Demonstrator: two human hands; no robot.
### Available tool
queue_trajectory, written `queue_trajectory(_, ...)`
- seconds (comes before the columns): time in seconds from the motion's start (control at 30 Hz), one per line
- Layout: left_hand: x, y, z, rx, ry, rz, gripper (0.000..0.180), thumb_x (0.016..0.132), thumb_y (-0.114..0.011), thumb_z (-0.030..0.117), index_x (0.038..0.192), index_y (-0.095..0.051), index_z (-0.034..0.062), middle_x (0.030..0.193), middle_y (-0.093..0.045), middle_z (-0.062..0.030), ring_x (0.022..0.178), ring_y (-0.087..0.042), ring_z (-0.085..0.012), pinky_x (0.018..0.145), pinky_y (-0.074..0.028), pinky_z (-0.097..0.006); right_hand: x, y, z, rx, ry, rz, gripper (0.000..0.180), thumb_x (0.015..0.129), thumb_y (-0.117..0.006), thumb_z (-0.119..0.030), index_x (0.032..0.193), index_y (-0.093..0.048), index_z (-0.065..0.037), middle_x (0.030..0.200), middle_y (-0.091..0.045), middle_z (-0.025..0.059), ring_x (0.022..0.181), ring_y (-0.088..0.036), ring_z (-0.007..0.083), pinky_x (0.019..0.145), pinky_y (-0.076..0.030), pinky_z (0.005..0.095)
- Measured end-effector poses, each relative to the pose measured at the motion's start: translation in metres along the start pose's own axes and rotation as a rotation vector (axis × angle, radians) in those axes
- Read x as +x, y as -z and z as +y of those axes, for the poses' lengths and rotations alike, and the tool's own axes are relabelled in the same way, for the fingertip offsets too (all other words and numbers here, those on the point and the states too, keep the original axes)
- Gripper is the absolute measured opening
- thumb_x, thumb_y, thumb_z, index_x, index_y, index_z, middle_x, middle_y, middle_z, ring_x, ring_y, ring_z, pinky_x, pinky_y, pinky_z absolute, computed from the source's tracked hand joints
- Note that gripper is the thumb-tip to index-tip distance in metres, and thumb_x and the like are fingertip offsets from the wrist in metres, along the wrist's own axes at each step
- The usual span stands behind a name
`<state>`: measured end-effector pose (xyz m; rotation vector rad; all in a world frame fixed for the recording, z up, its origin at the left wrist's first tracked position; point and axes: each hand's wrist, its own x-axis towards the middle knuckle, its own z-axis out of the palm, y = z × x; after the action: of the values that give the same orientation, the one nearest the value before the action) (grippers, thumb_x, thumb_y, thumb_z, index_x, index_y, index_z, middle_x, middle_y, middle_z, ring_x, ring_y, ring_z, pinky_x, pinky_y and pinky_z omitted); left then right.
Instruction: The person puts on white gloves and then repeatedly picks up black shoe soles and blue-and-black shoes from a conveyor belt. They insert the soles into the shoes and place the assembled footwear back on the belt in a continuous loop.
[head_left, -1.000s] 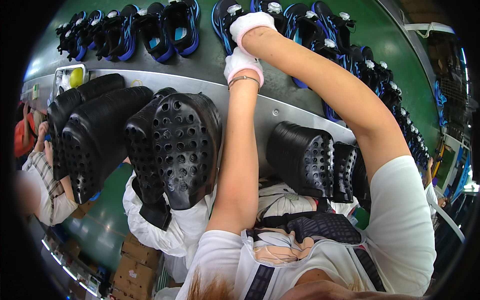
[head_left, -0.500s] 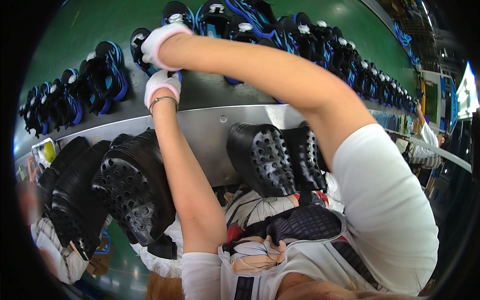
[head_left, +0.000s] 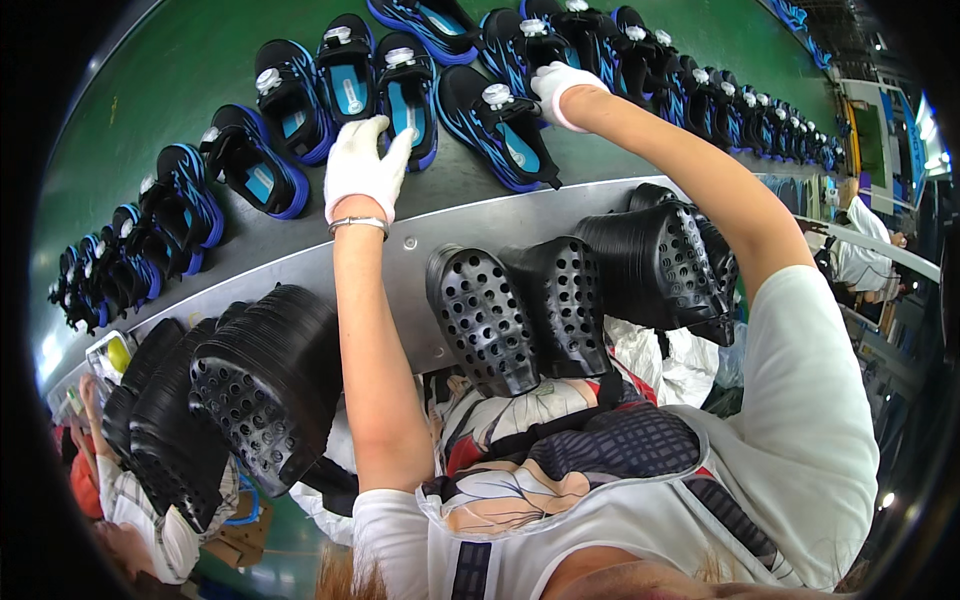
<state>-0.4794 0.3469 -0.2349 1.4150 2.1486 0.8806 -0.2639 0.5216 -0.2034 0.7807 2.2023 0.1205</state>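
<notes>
Gaping wide: left hand [head_left: 365, 170], white-gloved — by two black-blue sneakers [head_left: 408, 95], upper centre | right hand [head_left: 563, 94]: at third shoe [head_left: 490, 125], grip cannot tell | insole print [head_left: 349, 92]: illegible | black forms [head_left: 485, 315]: ridged, round-holed — mid-frame

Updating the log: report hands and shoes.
Left hand open, at shoes. Right hand by a shoe, grip unclear. Black stacks nearer, clear of hands.

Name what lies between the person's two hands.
In the head view: one black-and-blue shoe by the left hand, and another black-and-blue shoe by the right hand.
</notes>
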Motion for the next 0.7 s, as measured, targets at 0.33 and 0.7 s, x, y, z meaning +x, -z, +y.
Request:
queue_trajectory(0.33, 0.012, -0.006, 0.006, 0.017, 0.301, -0.059, 0.026, 0.085, -0.062, 0.026, 0.103, -0.061, 0.0072, 0.092, -0.067, -0.0145, 0.086, -0.064, -0.0326, 0.075, -0.050, -0.041, 0.017, -0.014, 0.040, 0.262, -0.338, 0.153, 0.046, 0.091, -0.049, -0.047, 0.107, -0.070, -0.009, 0.120, -0.061, 0.0071, 0.112, -0.058, 0.0266, 0.090, -0.050, 0.0379)
queue_trajectory(0.7, 0.002, 0.005, 0.008, 0.354, 0.048, 0.355, 0.041, 0.080, -0.070, 0.035, 0.111, -0.058, 0.0112, 0.109, -0.058, -0.0104, 0.097, -0.058, -0.0292, 0.079, -0.050, -0.039, 0.021, 0.048, 0.052, 0.084, -0.445, 0.259, 0.041, 0.091, -0.049, -0.041, 0.110, -0.066, -0.009, 0.116, -0.063, 0.0115, 0.110, -0.059, 0.0288, 0.093, -0.048, 0.0378)
